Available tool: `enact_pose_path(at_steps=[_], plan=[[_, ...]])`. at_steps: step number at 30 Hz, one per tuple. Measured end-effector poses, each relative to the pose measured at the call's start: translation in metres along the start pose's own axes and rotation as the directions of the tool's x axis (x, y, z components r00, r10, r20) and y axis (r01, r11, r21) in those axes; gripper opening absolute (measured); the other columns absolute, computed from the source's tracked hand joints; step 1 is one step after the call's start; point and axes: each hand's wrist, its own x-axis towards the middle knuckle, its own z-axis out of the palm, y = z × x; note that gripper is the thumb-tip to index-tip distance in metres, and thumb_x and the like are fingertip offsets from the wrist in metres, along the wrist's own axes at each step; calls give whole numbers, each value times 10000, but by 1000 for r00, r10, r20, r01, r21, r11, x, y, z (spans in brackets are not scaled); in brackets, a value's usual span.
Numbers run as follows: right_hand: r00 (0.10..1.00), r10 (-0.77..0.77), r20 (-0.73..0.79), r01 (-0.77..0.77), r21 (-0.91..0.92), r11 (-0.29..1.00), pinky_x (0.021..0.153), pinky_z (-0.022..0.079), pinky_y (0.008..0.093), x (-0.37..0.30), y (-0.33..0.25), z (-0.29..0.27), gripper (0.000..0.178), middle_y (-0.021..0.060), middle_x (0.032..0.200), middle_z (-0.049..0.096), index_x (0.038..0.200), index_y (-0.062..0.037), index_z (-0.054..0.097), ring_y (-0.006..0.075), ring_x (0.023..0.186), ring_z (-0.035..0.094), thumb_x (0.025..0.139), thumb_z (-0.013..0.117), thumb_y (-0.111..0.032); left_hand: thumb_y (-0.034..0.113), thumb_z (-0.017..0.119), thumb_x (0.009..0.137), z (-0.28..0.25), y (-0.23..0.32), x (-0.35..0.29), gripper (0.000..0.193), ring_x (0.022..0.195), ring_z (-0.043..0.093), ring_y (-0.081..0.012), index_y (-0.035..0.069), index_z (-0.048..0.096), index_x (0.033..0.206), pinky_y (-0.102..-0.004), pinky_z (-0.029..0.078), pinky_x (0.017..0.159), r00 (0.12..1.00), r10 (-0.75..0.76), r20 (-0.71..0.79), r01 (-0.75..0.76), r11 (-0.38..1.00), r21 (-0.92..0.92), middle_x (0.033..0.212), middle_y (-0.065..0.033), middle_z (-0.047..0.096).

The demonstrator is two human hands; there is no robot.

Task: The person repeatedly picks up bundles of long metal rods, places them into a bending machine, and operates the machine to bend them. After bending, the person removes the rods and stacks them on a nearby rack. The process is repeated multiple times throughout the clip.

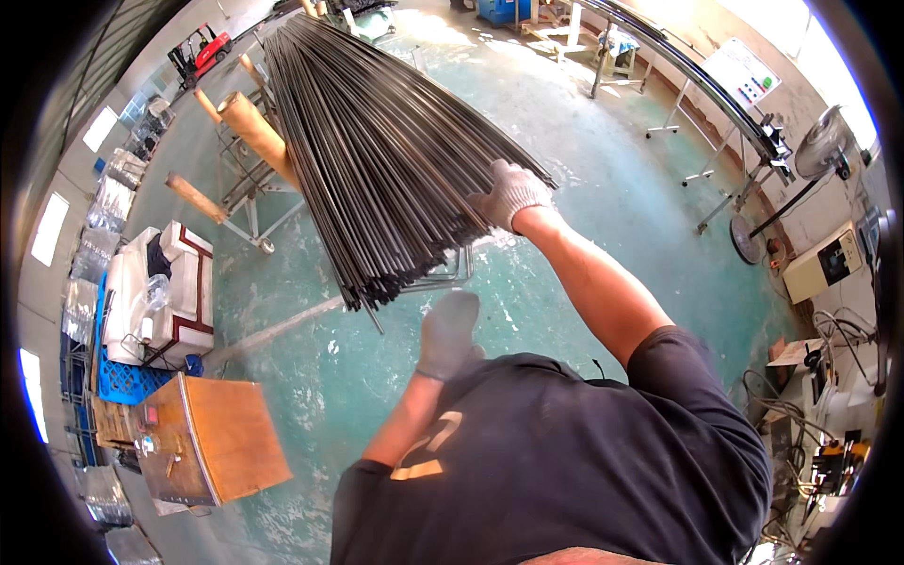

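Observation:
A large bundle of long dark metal rods (377,151) fans out toward me, its near ends uneven. My right hand (515,196), in a pale knit glove, is closed at the right side of the bundle, near the rod ends. Its fingers curl over several rods; the fingertips are partly hidden. My left hand (448,334), gloved too and blurred, hovers below the near rod ends, close to my dark shirt. Its fingers look stretched out with the thumb apart, and nothing shows in it. One thin rod (374,318) sticks out past the others at the near left.
Left of the bundle stands a wheeled rack with brown rollers (254,137). An orange-brown cabinet (235,438) and a white padded crate (179,292) are at the left. Along the right are a long rail stand (697,80), a pedestal fan (821,146) and cables. A red forklift (200,55) is far back.

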Motion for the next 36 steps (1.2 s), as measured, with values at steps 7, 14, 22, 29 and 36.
enact_pose_path(at_steps=[7, 14, 22, 29, 36], plan=[[991, 133, 27, -119, -307, 944, 1133, 396, 492, 76, -48, 50, 1071, 270, 1442, 534, 1409, 38, 511, 412, 1389, 462, 728, 769, -746, 158, 625, 979, -54, -6, 128, 206, 818, 647, -139, -3, 718, 1066, -306, 522, 761, 998, -56, 7, 57, 991, -124, 873, -78, 688], [998, -54, 37, 62, -259, 964, 1099, 401, 482, 80, -71, 63, 939, 228, 1393, 524, 1343, -10, 537, 413, 1344, 481, 691, 844, -611, 175, 626, 993, -63, -22, 168, 221, 717, 612, -83, -8, 720, 1075, -273, 508, 668, 984, -162, -72, 148, 974, -172, 806, -21, 664], [999, -53, 3, 52, -210, 976, 1049, 451, 493, 96, -55, 61, 720, 237, 1295, 588, 1224, -17, 636, 401, 1265, 534, 729, 831, -503, 164, 639, 989, -67, -28, 171, 203, 789, 653, -111, 0, 716, 1080, -298, 534, 738, 991, -107, -82, 97, 989, -110, 859, -52, 687], [999, -47, 23, 50, -125, 991, 973, 536, 474, 115, -59, 54, 445, 255, 1178, 660, 1174, -16, 608, 406, 1159, 632, 839, 710, -291, 125, 657, 983, -64, -13, 168, 162, 764, 624, -94, -4, 718, 1061, -279, 511, 715, 984, -139, -108, 124, 983, -138, 837, -45, 694], [978, 30, 207, -19, -57, 998, 912, 594, 440, 126, -57, 50, 377, 265, 1136, 730, 1146, 16, 705, 366, 1093, 728, 814, 735, -160, 108, 648, 992, -58, -30, 171, 163, 758, 609, -76, -12, 714, 1079, -253, 493, 692, 981, -179, -74, 164, 971, -175, 834, -8, 678]])
